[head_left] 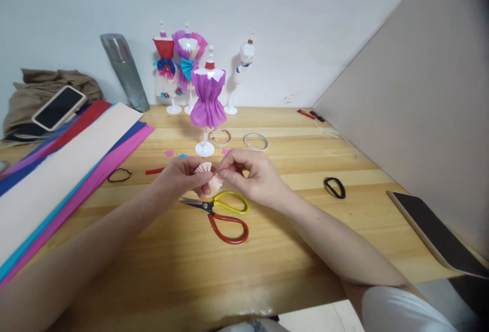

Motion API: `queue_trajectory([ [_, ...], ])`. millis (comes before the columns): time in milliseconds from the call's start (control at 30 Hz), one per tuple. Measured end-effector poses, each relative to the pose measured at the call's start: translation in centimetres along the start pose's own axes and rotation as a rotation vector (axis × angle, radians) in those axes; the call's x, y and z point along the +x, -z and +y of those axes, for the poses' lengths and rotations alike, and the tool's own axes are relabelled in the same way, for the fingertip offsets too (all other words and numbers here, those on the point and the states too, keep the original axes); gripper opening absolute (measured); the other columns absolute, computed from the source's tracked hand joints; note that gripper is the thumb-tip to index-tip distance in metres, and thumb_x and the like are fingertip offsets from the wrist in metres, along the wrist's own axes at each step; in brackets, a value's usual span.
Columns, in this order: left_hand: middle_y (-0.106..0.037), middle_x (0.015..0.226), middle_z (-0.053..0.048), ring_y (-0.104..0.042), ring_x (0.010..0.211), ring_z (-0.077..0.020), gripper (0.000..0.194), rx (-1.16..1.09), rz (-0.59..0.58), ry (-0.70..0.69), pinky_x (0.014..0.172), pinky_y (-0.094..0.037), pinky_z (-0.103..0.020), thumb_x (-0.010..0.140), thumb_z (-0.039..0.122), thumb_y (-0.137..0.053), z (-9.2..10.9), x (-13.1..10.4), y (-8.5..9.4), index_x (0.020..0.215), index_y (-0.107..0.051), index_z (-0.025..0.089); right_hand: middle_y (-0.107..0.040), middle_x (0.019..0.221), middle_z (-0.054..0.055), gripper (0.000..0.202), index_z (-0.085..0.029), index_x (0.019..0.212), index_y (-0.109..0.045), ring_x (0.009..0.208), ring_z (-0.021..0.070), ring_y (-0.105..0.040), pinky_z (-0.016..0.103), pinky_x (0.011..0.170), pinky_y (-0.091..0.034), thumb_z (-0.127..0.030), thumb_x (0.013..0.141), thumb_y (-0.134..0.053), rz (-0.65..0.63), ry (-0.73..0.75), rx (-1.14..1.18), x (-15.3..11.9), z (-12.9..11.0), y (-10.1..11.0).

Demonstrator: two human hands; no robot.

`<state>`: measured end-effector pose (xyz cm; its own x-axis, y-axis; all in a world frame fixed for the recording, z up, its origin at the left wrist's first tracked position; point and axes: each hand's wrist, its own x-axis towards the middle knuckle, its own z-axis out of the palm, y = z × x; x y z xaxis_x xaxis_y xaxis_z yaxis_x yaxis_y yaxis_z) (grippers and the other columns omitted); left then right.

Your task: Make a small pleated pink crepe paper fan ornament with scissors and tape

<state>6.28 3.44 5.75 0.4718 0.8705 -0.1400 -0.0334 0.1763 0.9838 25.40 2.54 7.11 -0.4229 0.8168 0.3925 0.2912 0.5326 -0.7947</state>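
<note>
Between my two hands is a small fan of pleated cream paper (216,183). My left hand (187,175) pinches its left side between thumb and fingers. At its right side, the thumb and forefinger of my right hand (248,174) are pressed together on the pleats. Just below lies a pair of scissors (206,206), blades pointing left, with one yellow and one red handle. Behind my hands stands a small dress form (208,98) wearing a gathered purple paper dress with a red collar. Small pink and blue paper scraps (169,154) lie near its white base.
More dress forms (165,67) line the wall, one mostly bare (244,62). Two tape rolls (256,141) lie behind my hands. Coloured paper strips (76,169), a phone (60,108) and a bottle (125,72) are left; a black hair tie (334,188) and a tablet (431,225) right.
</note>
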Motion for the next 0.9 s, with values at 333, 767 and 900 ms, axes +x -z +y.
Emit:
queue_trajectory([
  [333, -0.07, 0.07, -0.004, -0.064, 0.063, -0.0128, 0.036, -0.153, -0.1, 0.018, 0.058, -0.054, -0.023, 0.067, 0.046, -0.082, 0.2, -0.2, 0.1, 0.079, -0.073, 0.013, -0.058, 0.063, -0.001, 0.011, -0.015, 0.073, -0.061, 0.057, 0.0087, -0.048, 0.022, 0.055, -0.037, -0.013, 0.082, -0.055, 0.03, 0.022, -0.11, -0.2, 0.1, -0.3],
  [767, -0.071, 0.073, -0.005, -0.066, 0.066, -0.0136, 0.036, 0.11, 0.009, -0.089, 0.064, -0.056, -0.023, 0.078, 0.048, -0.072, 0.9, -0.7, -0.1, 0.083, -0.072, 0.013, -0.06, 0.069, 0.003, 0.015, -0.014, 0.08, -0.061, 0.059, 0.0112, -0.05, 0.023, 0.056, -0.036, -0.012, 0.086, -0.048, 0.067, 0.218, -0.521, -0.6, 0.1, 0.0],
  [900, -0.07, 0.068, -0.004, -0.066, 0.064, -0.0144, 0.035, 0.244, 0.045, -0.131, 0.063, -0.056, -0.024, 0.079, 0.047, -0.069, 1.0, -0.9, -0.5, 0.084, -0.071, 0.013, -0.062, 0.071, 0.005, 0.016, -0.014, 0.078, -0.061, 0.06, 0.0124, -0.052, 0.024, 0.056, -0.036, -0.012, 0.085, -0.047, 0.04, 0.137, -0.576, -0.8, -0.4, -0.1],
])
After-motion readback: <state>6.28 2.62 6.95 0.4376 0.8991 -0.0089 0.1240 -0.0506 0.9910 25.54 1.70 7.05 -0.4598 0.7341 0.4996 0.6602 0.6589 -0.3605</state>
